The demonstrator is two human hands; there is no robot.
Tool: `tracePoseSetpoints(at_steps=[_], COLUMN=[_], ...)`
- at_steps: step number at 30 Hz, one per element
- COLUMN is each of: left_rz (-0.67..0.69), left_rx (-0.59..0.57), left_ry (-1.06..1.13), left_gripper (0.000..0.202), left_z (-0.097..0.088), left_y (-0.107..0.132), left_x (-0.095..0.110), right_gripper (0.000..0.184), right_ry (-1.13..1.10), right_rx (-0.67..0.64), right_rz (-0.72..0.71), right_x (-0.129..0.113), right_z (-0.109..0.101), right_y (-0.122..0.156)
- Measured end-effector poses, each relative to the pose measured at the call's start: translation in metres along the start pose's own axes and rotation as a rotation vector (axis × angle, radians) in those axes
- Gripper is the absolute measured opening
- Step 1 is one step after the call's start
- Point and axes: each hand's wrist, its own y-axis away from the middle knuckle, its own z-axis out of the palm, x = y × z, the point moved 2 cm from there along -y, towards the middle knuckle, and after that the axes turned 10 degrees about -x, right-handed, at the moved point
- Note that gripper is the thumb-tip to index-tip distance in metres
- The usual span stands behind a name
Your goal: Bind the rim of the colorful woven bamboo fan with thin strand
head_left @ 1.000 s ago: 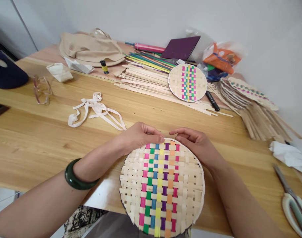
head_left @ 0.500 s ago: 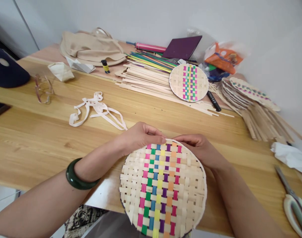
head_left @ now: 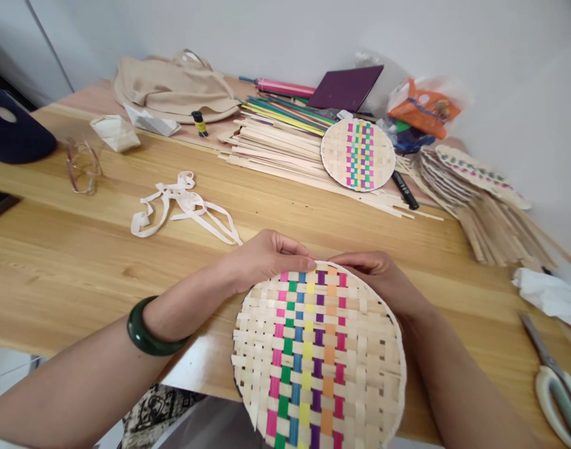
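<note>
A round woven bamboo mat (head_left: 313, 355) with pink, green, blue, yellow, purple and orange strips down its middle rests at the table's near edge, overhanging toward me. My left hand (head_left: 261, 257), with a green bangle on its wrist, grips the mat's far rim, fingers curled over the top. Just to the right, my right hand (head_left: 383, 280) pinches the same far rim, its fingers closed and partly hidden behind the mat.
On the wooden table (head_left: 55, 262) lie a tangle of white ribbon (head_left: 182, 209), glasses (head_left: 82, 165), a stack of bamboo strips (head_left: 276, 146), a second woven mat (head_left: 357, 154), a black marker (head_left: 404, 190), a pile of woven pieces (head_left: 477, 187) and scissors (head_left: 559, 383).
The mat has turned and slid slightly to the right and toward me. Both hands keep hold of its far rim; the right fingers have tucked in closer.
</note>
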Motion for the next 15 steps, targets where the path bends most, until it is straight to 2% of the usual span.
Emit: tracePoseSetpoints(at_steps=[8, 15], left_rz=[0.025, 0.03], left_rx=[-0.043, 0.003], left_ry=[0.065, 0.023], left_gripper=[0.023, 0.015], left_z=[-0.0005, 0.0032], left_y=[-0.0032, -0.004], left_x=[-0.0041, -0.0034], right_gripper=[0.019, 0.017], right_ry=[-0.057, -0.005], right_rx=[0.013, 0.022], right_rz=[-0.011, -0.034], right_x=[-0.001, -0.0021], right_z=[0.0068, 0.0076], right_y=[0.0, -0.0022])
